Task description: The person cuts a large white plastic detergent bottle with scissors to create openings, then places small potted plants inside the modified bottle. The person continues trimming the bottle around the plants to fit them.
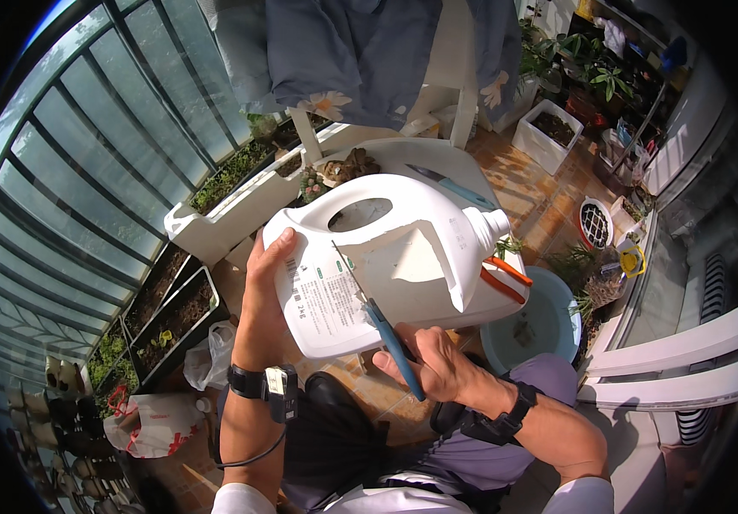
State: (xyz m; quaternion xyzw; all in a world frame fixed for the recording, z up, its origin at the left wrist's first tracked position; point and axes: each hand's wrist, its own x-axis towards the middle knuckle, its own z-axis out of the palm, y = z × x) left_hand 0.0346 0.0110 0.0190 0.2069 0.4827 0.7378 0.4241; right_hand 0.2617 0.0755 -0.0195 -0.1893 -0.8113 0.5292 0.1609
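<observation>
A white plastic jug [369, 193] with a moulded handle and a threaded neck lies on its side before me. A large piece of its side wall is cut away, leaving a ragged edge. My left hand [265, 289] holds its base end, thumb on the printed side. In my right hand [430, 363] is a blue-handled knife [394, 350], seen nearly edge-on. Its thin blade lies across the printed wall, beside the cut opening; how deep it sits cannot be told. Behind the jug, a second blue-handled knife [462, 191] rests on a white chair seat [407, 151].
Orange-handled pliers or pruners [504, 281] lie at the seat's right edge, above a light-blue basin [536, 321] of water. A succulent [349, 167] sits behind the jug. Planter boxes [179, 327] line the railing at left. Cloth [349, 58] hangs over the chair back.
</observation>
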